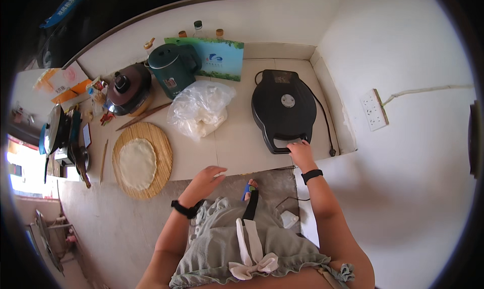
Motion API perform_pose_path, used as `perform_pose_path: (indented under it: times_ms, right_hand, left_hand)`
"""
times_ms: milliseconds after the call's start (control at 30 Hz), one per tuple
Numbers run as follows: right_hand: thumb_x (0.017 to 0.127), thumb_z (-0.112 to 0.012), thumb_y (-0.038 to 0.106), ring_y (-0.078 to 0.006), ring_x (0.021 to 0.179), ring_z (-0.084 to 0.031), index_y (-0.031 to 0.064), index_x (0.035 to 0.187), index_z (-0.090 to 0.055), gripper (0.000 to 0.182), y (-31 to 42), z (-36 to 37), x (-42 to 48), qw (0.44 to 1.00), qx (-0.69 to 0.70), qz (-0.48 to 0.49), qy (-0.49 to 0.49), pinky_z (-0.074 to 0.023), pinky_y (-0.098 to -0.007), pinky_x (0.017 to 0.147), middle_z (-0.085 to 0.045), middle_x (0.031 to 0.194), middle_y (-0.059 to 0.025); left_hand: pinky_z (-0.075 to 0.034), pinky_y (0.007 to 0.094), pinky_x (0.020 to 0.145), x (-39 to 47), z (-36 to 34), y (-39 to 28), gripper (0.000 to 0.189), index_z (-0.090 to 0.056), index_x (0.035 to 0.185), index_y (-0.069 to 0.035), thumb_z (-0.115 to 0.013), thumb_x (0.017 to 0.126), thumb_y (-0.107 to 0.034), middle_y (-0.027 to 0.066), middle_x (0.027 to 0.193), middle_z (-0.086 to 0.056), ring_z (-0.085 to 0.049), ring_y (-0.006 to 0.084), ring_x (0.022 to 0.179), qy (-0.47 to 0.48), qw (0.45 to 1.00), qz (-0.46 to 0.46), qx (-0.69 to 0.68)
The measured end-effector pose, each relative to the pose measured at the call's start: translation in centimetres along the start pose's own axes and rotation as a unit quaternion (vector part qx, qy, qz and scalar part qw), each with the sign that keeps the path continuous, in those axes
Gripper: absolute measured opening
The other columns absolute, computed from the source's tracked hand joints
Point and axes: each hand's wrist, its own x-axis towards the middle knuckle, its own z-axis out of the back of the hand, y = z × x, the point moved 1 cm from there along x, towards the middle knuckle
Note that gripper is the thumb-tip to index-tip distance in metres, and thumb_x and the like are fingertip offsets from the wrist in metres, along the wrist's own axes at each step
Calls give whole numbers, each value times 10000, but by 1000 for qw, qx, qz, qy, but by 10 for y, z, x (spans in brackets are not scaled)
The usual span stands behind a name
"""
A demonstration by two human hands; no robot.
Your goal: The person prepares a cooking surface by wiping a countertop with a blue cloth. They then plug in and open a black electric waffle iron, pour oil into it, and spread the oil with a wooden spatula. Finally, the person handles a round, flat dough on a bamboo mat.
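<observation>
My right hand (301, 153) grips the front handle of a round black electric griddle (284, 113), near the handle's right corner. The griddle's lid is down. My left hand (204, 181) hangs by the counter's front edge with fingers apart and nothing in it. To its left, a flat round of pale dough (138, 164) lies on a round woven straw mat (165, 147), which juts past the edge. Beyond that hand, a clear plastic bag (202, 107) with whitish contents sits on the tiled counter (242, 149).
A dark rolling pin (143, 116) lies behind the mat, a thin stick (103, 162) left of it. Behind stand a lidded pot (130, 88), a green kettle (170, 69) and a printed board (223, 60). The griddle's unplugged cord (326, 119) runs along the right, below a wall socket strip (374, 109).
</observation>
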Motion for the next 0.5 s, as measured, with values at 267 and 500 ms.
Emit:
perform_pose_path:
  times_ms: [267, 500]
  right_hand:
    - [716, -589, 80, -289, 724, -600, 87, 703, -568, 26, 14, -1, -8, 989, 101, 102, -34, -453, -410, 639, -578, 662, -85]
    - [730, -557, 81, -314, 707, -618, 73, 785, -591, 65, 27, 21, -45, 991, 81, 107, 18, -475, -434, 626, -605, 695, -104]
  left_hand:
    - [-447, 357, 911, 73, -63, -30, 277, -610, 1141, -41, -545, 909, -179, 142, 1101, -624, -570, 289, 1049, 61, 998, -24, -23]
    - [-456, 344, 898, 58, -53, -19, 255, -625, 1113, -20, -541, 915, -158, 147, 1085, -636, -589, 275, 1028, 41, 999, 5, -26]
